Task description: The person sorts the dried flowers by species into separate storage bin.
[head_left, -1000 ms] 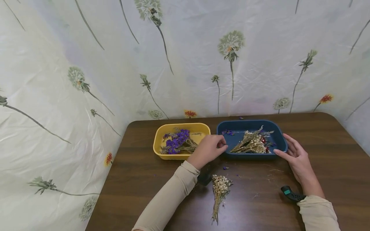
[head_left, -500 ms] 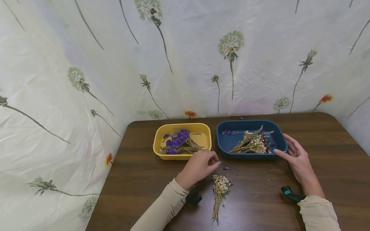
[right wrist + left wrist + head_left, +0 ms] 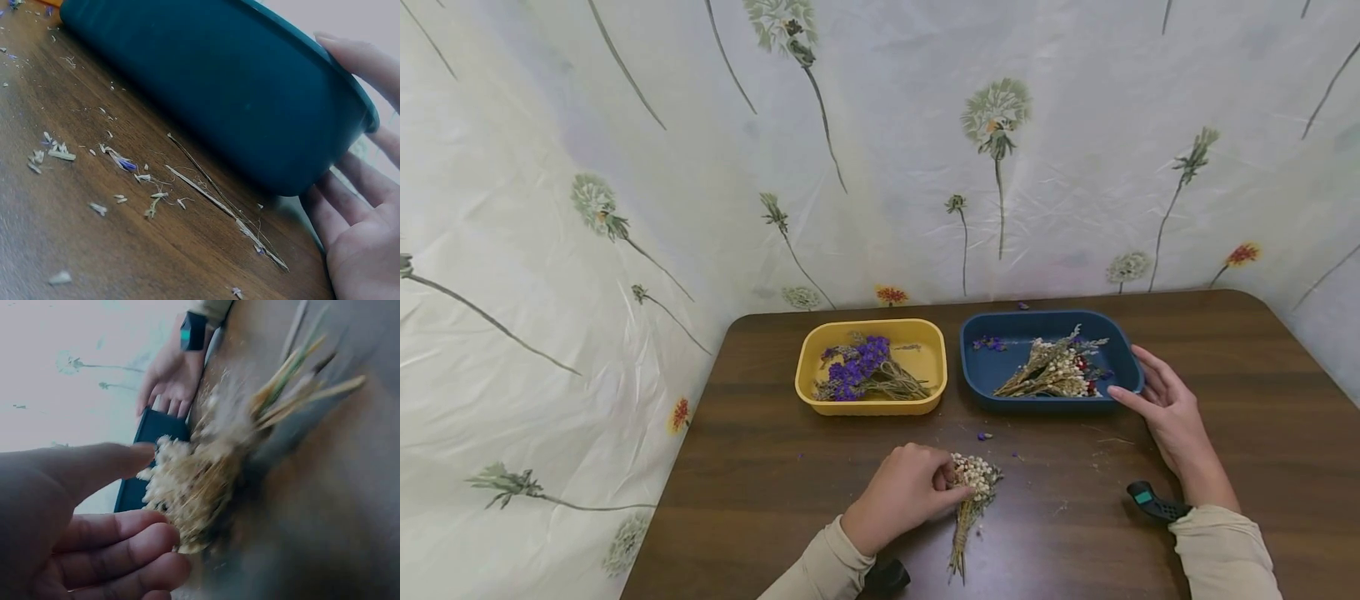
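A small bunch of dried flowers (image 3: 973, 477) with cream heads and tied stems lies on the table, its stems toward me. My left hand (image 3: 907, 493) is at its flower heads. In the left wrist view the thumb and fingers are spread on either side of the heads (image 3: 194, 487), fingertips near or touching them, not closed round them. My right hand (image 3: 1176, 421) holds the right end of the blue tray (image 3: 1045, 406), thumb at the front rim and fingers round the end wall. In that tray lie dried cream and red flowers (image 3: 1060, 371) and purple bits.
Left of the blue tray stands a yellow tray (image 3: 805, 392) with purple dried flowers (image 3: 861, 362). Loose petals and stem scraps (image 3: 219, 206) are scattered on the brown table (image 3: 760, 517). A floral-printed sheet (image 3: 880, 167) hangs behind it.
My left hand has moved from between the trays down toward me, to the bunch on the table. The right hand stays at the blue tray's end.
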The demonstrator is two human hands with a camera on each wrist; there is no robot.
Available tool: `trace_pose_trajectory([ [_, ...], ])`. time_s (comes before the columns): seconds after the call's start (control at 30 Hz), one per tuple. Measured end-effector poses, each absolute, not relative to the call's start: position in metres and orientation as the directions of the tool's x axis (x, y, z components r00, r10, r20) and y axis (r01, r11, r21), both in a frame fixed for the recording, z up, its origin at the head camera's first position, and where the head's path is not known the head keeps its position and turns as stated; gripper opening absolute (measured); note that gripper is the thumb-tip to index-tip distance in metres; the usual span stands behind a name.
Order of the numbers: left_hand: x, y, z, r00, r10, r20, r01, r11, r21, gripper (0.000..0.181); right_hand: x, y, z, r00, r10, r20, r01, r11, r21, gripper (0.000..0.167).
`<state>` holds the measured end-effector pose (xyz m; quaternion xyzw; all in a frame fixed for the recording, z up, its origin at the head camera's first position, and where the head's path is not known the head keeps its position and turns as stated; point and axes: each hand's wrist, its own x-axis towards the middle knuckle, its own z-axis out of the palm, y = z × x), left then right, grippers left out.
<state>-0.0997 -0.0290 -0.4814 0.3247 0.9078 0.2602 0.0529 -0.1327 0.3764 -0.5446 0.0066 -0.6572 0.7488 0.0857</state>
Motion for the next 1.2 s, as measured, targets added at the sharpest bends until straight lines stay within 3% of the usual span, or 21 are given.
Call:
trace_pose_trajectory([
  [0.3, -0.089, -0.027, -0.492, -0.744, 0.668, -0.018, 0.58, 0.66, 0.478, 0.035, -0.134, 0.376, -0.544, -0.986, 0.134, 0.096, -0.11, -0.106, -0.988, 0.075],
  [0.67, -0.094, -0.031, -0.492, -0.749, 0.662, 0.025, 0.58, 0.636, 0.509, 0.007, -0.135, 0.377, -0.545, -0.985, 0.126, 0.121, -0.138, -0.142, -0.98, 0.075],
  [0.9, -0.097, -0.034, -0.492, -0.744, 0.668, 0.011, 0.578, 0.636, 0.512, 0.018, -0.135, 0.376, -0.545, -0.983, 0.133, 0.126, -0.145, -0.14, -0.979, 0.074],
  [1.2, -0.099, -0.036, -0.492, -0.727, 0.685, 0.043, 0.604, 0.61, 0.513, 0.015, -0.134, 0.376, -0.545, -0.983, 0.126, 0.137, -0.156, -0.152, -0.976, 0.074],
])
